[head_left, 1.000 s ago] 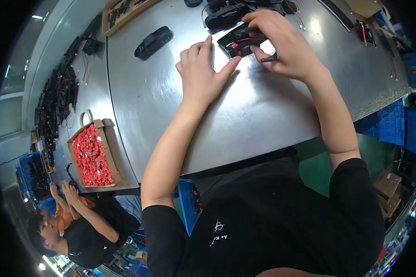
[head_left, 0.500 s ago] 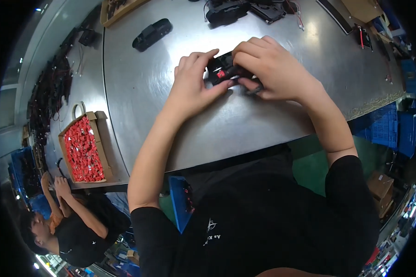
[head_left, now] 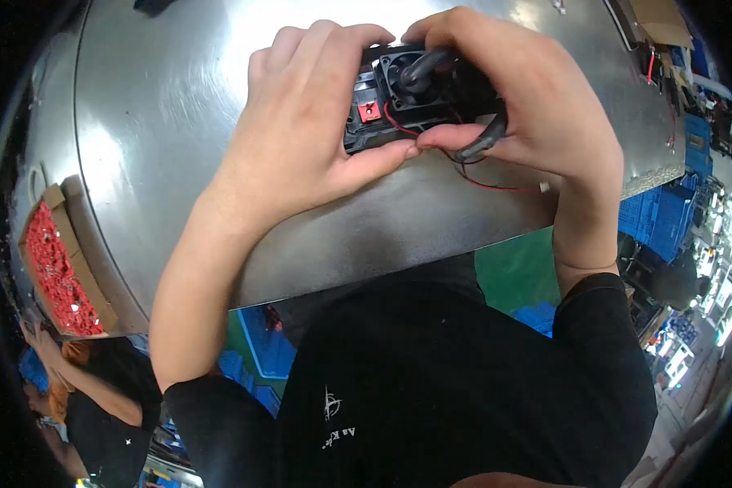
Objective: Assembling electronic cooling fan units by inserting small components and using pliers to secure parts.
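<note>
A black plastic housing (head_left: 361,138) lies on the metal table between my hands. Set into it are a small square black fan (head_left: 394,67) and a red square piece (head_left: 369,111). My left hand (head_left: 305,106) grips the housing's left end, fingers over the far edge and thumb along the near one. My right hand (head_left: 537,98) is closed around a black tool with curved, rounded arms (head_left: 490,140), whose kind I cannot make out. One arm overlaps the fan. The right thumb and fingertips also touch the housing. Thin red and black wires end in a white connector (head_left: 544,187).
A cardboard box (head_left: 75,244) of small red pieces stands at the table's left. Beyond it a co-worker's arm (head_left: 98,386) shows. Blue crates (head_left: 655,207) stand at the right, and a blue bin (head_left: 264,342) is below the table's front edge.
The view has moved closer, so the hands and housing look larger. The fan and trailing wires now show between my hands. Both hands stay around the housing.
</note>
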`<act>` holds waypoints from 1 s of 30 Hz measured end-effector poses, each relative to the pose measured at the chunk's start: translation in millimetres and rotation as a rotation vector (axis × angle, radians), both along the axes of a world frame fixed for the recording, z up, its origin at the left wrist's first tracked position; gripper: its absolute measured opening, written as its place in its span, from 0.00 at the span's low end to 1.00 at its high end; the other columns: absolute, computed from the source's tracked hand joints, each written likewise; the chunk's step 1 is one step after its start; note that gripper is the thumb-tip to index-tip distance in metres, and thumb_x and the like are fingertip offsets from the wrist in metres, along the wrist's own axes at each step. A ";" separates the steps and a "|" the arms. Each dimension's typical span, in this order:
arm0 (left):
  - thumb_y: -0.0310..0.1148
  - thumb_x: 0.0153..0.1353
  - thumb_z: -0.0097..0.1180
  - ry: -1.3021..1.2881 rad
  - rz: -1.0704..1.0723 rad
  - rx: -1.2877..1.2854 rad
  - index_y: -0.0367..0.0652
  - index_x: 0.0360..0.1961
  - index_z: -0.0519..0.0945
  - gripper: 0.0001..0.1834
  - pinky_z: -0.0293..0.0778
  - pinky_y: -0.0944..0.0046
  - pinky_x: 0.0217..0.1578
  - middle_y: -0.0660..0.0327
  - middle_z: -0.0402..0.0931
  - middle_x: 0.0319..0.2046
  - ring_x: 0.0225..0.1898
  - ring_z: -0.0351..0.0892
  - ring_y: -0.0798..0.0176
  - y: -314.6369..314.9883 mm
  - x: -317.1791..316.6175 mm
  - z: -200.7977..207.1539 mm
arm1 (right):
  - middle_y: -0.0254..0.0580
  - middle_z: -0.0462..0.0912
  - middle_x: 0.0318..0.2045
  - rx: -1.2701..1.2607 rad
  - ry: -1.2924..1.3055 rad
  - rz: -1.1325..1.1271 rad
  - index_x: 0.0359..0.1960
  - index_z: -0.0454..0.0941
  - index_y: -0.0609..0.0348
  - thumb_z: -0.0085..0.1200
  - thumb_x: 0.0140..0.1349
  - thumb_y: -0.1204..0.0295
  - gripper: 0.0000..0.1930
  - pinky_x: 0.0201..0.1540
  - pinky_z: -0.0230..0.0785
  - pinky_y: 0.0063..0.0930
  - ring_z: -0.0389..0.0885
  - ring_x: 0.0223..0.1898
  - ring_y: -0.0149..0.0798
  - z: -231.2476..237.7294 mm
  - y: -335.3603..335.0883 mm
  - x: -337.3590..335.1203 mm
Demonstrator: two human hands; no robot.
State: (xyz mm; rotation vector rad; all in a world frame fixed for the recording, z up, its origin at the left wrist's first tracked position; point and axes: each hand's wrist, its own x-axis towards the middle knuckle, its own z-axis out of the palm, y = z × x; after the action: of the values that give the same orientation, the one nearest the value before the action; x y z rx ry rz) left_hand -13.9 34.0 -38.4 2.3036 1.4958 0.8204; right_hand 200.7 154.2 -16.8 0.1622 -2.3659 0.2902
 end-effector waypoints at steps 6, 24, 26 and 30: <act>0.51 0.51 0.72 0.037 -0.019 -0.001 0.42 0.58 0.75 0.37 0.64 0.50 0.57 0.53 0.76 0.48 0.51 0.73 0.46 4.6 3.0 5.6 | 0.50 0.82 0.38 -0.449 -0.611 -0.406 0.45 0.75 0.62 0.75 0.52 0.55 0.28 0.38 0.76 0.35 0.84 0.36 0.51 53.6 -29.8 -0.2; 0.54 0.63 0.62 -0.018 -0.071 -0.257 0.30 0.60 0.68 0.39 0.47 0.29 0.73 0.38 0.70 0.59 0.73 0.56 0.31 12.6 -4.3 35.2 | 0.37 0.71 0.22 -1.076 -0.028 -0.227 0.37 0.67 0.50 0.45 0.70 0.39 0.25 0.25 0.58 0.26 0.61 0.18 0.30 29.6 -81.5 -65.6; 0.54 0.63 0.62 0.030 -0.101 -0.404 0.30 0.61 0.68 0.39 0.46 0.28 0.73 0.38 0.70 0.60 0.74 0.55 0.30 12.4 -9.4 43.6 | 0.36 0.69 0.19 -1.223 0.053 -0.167 0.37 0.66 0.49 0.40 0.72 0.36 0.27 0.24 0.56 0.27 0.59 0.17 0.31 27.4 -91.9 -74.0; 0.51 0.63 0.60 0.037 -0.092 -0.335 0.27 0.62 0.67 0.39 0.47 0.30 0.73 0.36 0.70 0.59 0.74 0.56 0.30 11.8 -13.6 36.7 | 0.35 0.67 0.17 -1.362 0.152 -0.049 0.36 0.65 0.47 0.36 0.75 0.35 0.28 0.24 0.55 0.28 0.58 0.16 0.31 19.0 -86.2 -79.7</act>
State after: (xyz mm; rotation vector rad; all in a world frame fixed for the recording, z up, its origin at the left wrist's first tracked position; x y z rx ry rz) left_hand -27.4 45.8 -1.7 2.1271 1.4072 0.4636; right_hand 121.0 68.0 2.2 -0.4951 -1.5681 1.6607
